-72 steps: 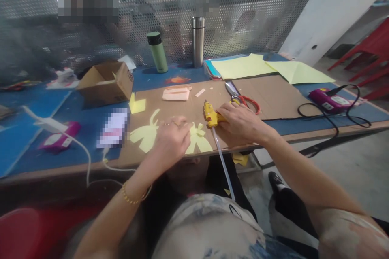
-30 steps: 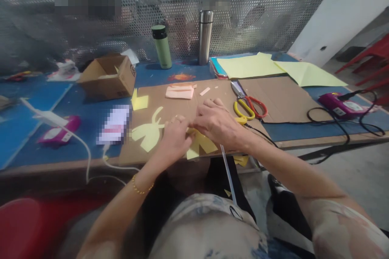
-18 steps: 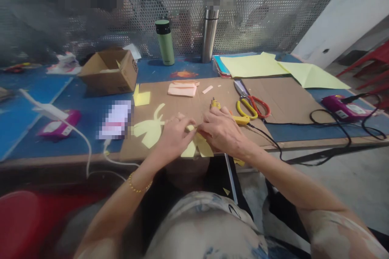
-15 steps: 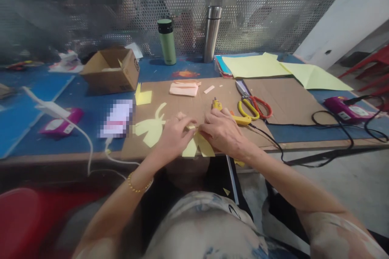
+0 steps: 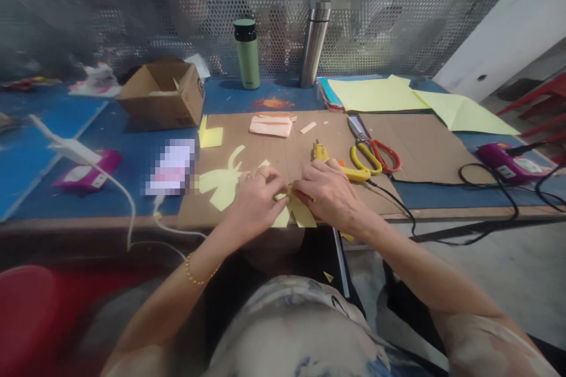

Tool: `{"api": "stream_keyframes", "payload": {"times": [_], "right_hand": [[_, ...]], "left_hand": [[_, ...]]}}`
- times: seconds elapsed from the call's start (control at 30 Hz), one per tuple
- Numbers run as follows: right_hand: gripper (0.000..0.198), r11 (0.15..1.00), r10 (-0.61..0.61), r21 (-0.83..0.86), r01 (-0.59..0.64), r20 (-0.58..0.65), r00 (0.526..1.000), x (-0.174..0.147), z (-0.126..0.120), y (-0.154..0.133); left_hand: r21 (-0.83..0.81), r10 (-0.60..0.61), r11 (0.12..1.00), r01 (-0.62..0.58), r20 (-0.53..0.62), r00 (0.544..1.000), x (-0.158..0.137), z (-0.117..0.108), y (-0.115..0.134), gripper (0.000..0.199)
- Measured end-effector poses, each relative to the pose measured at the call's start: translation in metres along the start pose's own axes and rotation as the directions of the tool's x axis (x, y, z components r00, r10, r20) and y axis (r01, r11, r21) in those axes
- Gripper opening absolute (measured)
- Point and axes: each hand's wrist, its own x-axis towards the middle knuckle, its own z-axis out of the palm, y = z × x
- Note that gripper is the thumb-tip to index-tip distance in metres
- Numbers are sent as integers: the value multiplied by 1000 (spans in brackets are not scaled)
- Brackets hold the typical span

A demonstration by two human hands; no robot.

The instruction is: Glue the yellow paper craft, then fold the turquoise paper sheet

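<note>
Two bare hands at work on cut paper: the left hand (image 5: 260,197) curls its fingers, thumb and index at the edge of a yellow paper cutout (image 5: 304,213), though whether they grip it cannot be told; the right hand (image 5: 326,191) has its fingertips bunched together, pinching the upper part of the same piece, which lies between both hands at the near edge of a cardboard sheet (image 5: 265,151). Well beyond the left fingers, to the left, an open cardboard box (image 5: 154,115) holds pale paper-like pieces, one yellowish tip standing up inside. Straight beyond the fingers stand a capped green bottle (image 5: 248,62) and, to its right, a steel flask (image 5: 313,53); the contents of both are hidden. Writing: the box bears a dark rounded mark on its right face, and the bottle a small mark low on its front, neither legible; the phone (image 5: 170,168) left of the left fingers has a blurred screen. A second yellow cutout (image 5: 221,188) lies just left of the left fingers; a yellow glue gun (image 5: 321,152) lies just beyond the right.
</note>
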Motion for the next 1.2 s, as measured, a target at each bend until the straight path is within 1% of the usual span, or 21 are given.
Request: {"api": "stream_keyframes", "payload": {"times": [0.17,0.33,0.47,0.63,0.8,0.9,1.03,1.2], "right_hand": [[31,1000,-13,-26,14,15,1000,1,-2,-3],[28,986,-87,-137,92,39,995,3,-5,-9],[30,973,-139,-188,138,3,990,2,-4,-12],[32,963,-156,-225,145,-29,987,-1,-3,-17],[32,951,-174,-272,150,-68,982,-7,-5,-25],[32,949,-177,-278,147,-86,981,-10,-3,-27],[31,950,-203,-269,158,-148,968,-10,-2,-26],[30,950,-209,-267,163,-153,966,-10,-2,-23]], "left_hand": [[7,-7,1000,7,2,1000,1,0,0,9],[25,-8,1000,8,5,1000,1,0,1,11],[31,-8,999,8,14,1000,2,0,2,13],[26,-6,1000,6,7,1000,2,0,3,16],[-12,6,1000,-6,-12,1000,2,0,2,27],[-7,26,1000,-26,-16,1000,2,0,1,26],[13,44,999,-44,-15,999,4,1,1,26],[54,69,996,-68,-8,998,6,3,0,26]]}}
